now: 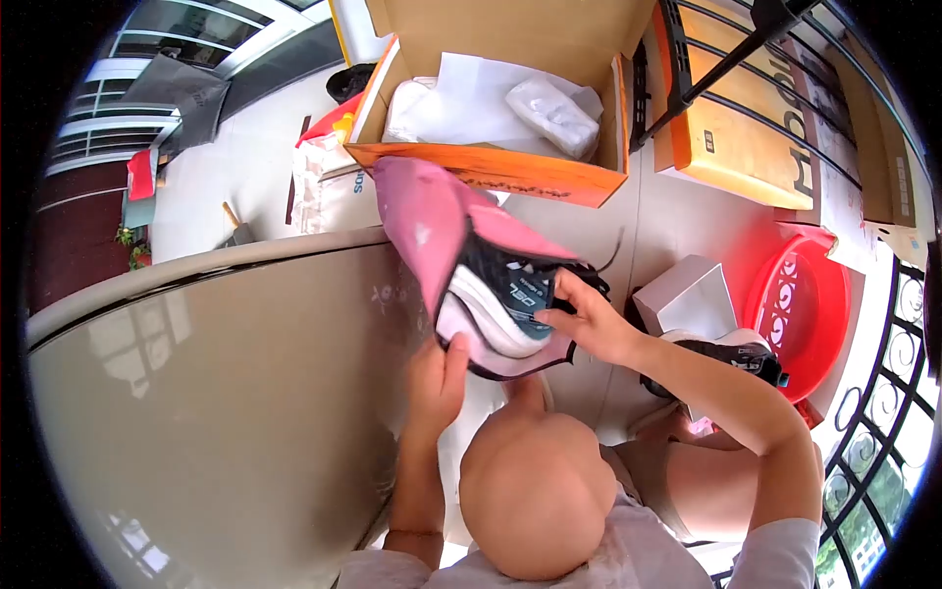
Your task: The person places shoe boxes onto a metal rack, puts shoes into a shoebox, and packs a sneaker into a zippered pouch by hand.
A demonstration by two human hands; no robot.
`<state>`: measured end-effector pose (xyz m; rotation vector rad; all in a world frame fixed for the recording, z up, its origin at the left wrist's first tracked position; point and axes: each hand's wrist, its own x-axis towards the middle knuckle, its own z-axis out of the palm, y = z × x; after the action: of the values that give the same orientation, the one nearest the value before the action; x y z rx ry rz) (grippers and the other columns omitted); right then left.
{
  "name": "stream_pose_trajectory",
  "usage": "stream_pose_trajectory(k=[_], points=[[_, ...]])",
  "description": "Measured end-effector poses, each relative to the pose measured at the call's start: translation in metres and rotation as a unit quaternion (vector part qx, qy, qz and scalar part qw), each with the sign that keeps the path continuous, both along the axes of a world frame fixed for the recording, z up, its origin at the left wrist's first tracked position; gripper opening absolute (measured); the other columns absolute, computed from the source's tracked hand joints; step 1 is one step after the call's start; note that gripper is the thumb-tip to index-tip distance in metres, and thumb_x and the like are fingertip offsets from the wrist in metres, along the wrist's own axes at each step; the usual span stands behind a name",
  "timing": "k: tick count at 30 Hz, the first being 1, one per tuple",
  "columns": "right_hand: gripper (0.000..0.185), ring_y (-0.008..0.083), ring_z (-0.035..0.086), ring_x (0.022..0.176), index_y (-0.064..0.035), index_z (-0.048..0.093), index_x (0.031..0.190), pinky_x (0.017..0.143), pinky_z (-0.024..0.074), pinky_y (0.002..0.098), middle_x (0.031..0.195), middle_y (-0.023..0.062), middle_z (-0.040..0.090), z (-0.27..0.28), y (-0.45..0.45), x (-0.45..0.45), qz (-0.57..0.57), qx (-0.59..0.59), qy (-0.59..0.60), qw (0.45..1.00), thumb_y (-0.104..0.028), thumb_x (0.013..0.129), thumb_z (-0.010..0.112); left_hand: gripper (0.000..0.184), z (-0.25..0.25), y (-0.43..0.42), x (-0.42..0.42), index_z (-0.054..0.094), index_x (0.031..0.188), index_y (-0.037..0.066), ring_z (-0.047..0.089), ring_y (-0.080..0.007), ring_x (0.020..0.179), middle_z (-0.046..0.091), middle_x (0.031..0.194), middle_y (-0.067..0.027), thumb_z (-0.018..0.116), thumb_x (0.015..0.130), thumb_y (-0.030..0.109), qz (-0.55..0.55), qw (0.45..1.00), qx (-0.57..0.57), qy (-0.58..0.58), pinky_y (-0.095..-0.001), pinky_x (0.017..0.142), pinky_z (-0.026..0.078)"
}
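A pink shoe bag (424, 211) with a black-trimmed mouth hangs in front of me, its opening turned toward my body. Partly inside it is a dark sneaker (527, 294) with a thick white sole; its toe end is hidden by the bag. My left hand (437, 383) pinches the bag's lower rim, thumb on the front. From the right, my right hand (594, 319) grips the sneaker at its collar, fingers closed on it. Black laces stick out beyond that hand.
An open orange shoebox (491, 165) with white paper and a wrapped bundle (554, 116) stands ahead. At the left is a glossy table (216, 412). To the right are another dark sneaker (731, 358), a white box (687, 294), a red basket (805, 314) and black metal bars (731, 74).
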<state>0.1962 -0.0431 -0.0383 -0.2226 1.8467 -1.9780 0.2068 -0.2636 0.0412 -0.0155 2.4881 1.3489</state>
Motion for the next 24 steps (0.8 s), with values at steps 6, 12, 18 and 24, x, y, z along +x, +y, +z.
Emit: stream_pose_trajectory(k=[6,12,18,24], points=[[0.025,0.0293,0.062,0.082,-0.0079,0.044,0.099,0.071,0.0466,0.0412,0.086,0.0167,0.06,-0.022,-0.01,-0.013,-0.115,0.174,0.007,0.978,-0.011,0.082,0.062,0.025,-0.012,0.028,0.003,0.057,0.095,-0.001,0.056,-0.0404,0.082,0.059,0.088,-0.0214,0.048,0.093,0.022,-0.137,0.99,-0.008,-0.042,-0.0433,0.071,0.044],[0.021,0.0334,0.062,0.08,-0.0081,0.05,0.099,0.07,0.0487,0.0441,0.083,0.0144,0.063,0.002,-0.014,0.003,0.071,0.32,0.06,0.943,-0.017,0.083,0.059,0.027,-0.003,0.012,-0.015,0.058,0.101,0.003,0.059,-0.0349,0.082,0.062,0.091,-0.0177,0.058,0.086,0.026,-0.096,0.981,-0.11,-0.13,-0.0393,0.07,0.046],[0.031,0.0317,0.059,0.093,-0.0083,0.052,0.105,0.078,0.0484,0.0392,0.103,0.0119,0.056,0.049,0.025,0.017,-0.01,0.351,-0.1,0.931,-0.029,0.083,0.06,0.069,-0.016,0.0,-0.014,0.035,0.134,0.007,0.058,-0.0252,0.089,0.055,0.102,-0.0118,0.065,0.072,0.013,0.047,0.989,-0.133,0.05,-0.0389,0.073,0.048],[0.036,0.0351,0.063,0.085,-0.0067,0.057,0.104,0.072,0.0504,0.0457,0.088,0.0171,0.064,-0.004,0.029,0.035,0.199,0.466,-0.163,0.847,-0.038,0.088,0.048,0.086,0.008,0.046,-0.068,0.019,0.143,0.004,0.055,-0.0202,0.087,0.052,0.111,-0.0094,0.066,0.071,0.006,0.013,0.956,-0.231,0.181,-0.0346,0.074,0.046]])
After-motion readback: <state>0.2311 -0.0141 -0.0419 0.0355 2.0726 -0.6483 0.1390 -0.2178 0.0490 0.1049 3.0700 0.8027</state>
